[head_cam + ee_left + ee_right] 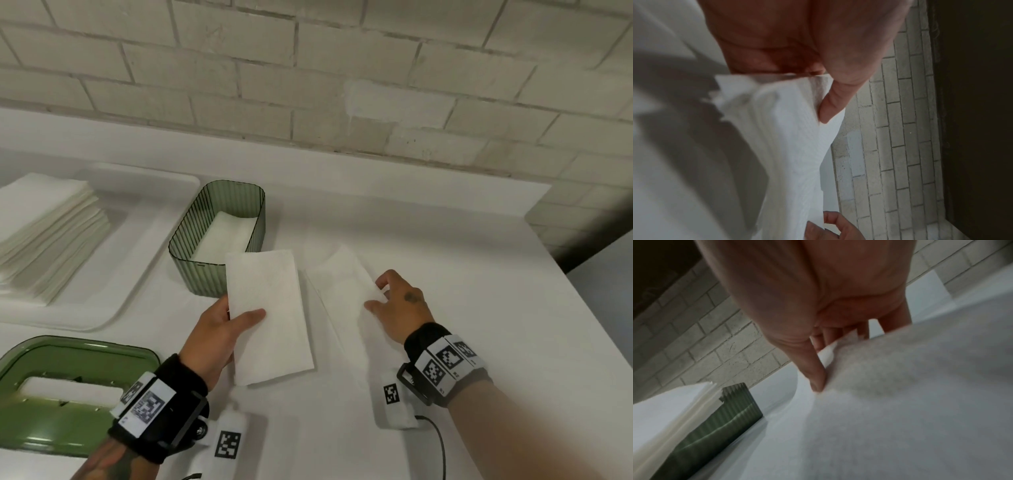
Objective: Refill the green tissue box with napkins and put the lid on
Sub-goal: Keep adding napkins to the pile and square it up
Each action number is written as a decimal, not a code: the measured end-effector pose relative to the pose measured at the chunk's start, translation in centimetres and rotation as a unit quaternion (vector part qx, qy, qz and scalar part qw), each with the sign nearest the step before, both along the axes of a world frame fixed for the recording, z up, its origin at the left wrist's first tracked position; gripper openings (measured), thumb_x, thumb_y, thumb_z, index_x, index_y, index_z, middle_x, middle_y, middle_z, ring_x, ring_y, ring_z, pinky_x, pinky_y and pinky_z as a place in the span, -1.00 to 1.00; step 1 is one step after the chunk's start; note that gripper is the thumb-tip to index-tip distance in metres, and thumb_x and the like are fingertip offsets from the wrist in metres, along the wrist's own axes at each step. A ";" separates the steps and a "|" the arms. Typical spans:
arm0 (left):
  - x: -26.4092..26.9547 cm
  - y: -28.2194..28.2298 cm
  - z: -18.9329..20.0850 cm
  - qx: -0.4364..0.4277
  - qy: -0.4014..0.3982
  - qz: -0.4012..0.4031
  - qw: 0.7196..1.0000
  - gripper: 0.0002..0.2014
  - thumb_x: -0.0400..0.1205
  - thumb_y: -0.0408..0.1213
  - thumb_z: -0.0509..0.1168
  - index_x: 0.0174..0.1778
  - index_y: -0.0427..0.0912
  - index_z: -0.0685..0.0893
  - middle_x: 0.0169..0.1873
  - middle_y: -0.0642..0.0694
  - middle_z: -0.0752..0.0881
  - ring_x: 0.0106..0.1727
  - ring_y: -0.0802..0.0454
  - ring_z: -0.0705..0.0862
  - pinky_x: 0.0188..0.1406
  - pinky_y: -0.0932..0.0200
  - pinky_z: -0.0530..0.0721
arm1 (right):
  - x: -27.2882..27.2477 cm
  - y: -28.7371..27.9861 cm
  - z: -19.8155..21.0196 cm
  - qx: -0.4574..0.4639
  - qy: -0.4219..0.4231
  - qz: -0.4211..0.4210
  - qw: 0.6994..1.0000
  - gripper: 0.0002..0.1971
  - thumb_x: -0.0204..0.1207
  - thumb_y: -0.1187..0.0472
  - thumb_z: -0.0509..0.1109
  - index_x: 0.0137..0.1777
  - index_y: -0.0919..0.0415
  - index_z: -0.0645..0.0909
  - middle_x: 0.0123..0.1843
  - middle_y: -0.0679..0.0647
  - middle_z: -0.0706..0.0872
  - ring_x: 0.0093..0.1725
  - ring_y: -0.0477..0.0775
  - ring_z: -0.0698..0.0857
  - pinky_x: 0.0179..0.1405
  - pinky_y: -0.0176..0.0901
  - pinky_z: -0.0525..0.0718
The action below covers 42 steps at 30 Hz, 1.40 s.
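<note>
Green ribbed plastic, the tissue box [219, 240] stands open toward the worktop's [445, 260] back left, a few napkins already inside, its long axis running from the front left to the back right. The left hand [219, 339] grips a folded napkin [269, 317] between thumb and fingers just in front of the box, the napkin's long axis close to the box's own. The right hand [399, 305] pinches the edge of a second napkin [342, 284] lying on the worktop farther right. The left hand is nearer, so its napkin likely goes in first. The lid [68, 394] waits at the front left corner.
</note>
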State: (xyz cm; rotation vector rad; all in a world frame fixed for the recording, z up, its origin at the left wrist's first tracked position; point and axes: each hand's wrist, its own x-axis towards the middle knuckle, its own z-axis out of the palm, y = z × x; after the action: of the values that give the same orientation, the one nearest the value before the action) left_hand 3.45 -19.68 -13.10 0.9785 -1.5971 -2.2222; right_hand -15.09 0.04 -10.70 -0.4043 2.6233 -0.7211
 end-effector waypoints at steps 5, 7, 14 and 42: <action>-1.0 0.3 -0.1 0.016 0.007 -0.016 1.000 -0.66 0.58 -0.40 0.38 0.29 -0.19 0.65 0.12 -0.15 0.81 0.14 -0.16 0.77 0.07 -0.05 0.71 | -0.1 1.5 0.3 -0.067 -0.006 0.015 0.998 -0.67 0.68 0.19 0.25 0.37 -0.13 0.33 0.15 0.10 0.48 0.11 0.05 0.51 -0.09 -0.19 0.46; -1.5 0.5 -0.1 0.018 0.010 -0.021 1.000 -0.67 0.58 -0.41 0.38 0.28 -0.19 0.65 0.11 -0.16 0.81 0.13 -0.16 0.77 0.04 -0.03 0.71 | -0.2 2.1 0.2 -0.062 -0.009 0.030 0.998 -0.61 0.67 0.22 0.27 0.42 -0.15 0.37 0.17 0.09 0.51 0.06 -0.01 0.51 -0.23 -0.35 0.44; -2.3 0.9 -0.3 0.029 0.024 -0.045 0.998 -0.54 0.47 -0.37 0.49 0.31 -0.17 0.64 0.10 -0.13 0.82 0.14 -0.16 0.77 -0.01 -0.01 0.70 | -0.9 4.0 0.5 -0.084 -0.048 0.023 0.995 -0.44 0.50 0.30 0.44 0.45 -0.14 0.45 0.00 0.00 0.51 -0.05 -0.03 0.57 -0.26 -0.43 0.46; -5.1 3.8 0.9 0.145 0.065 -0.021 0.987 -0.73 0.73 -0.20 0.19 0.32 0.03 0.64 0.14 -0.06 0.81 0.22 -0.10 0.74 0.30 -0.17 0.63 | 1.4 1.7 6.3 -0.439 -0.149 -0.017 0.886 -0.92 0.58 0.32 0.41 0.02 0.22 0.71 -0.07 0.23 0.86 -0.24 0.12 0.77 -0.36 -0.16 0.62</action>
State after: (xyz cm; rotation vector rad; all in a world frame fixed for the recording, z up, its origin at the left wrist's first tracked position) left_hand -1.64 -15.87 -12.16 0.8525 -1.2731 -2.5406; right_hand -13.70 1.71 -4.40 -0.4346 1.8839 -1.8117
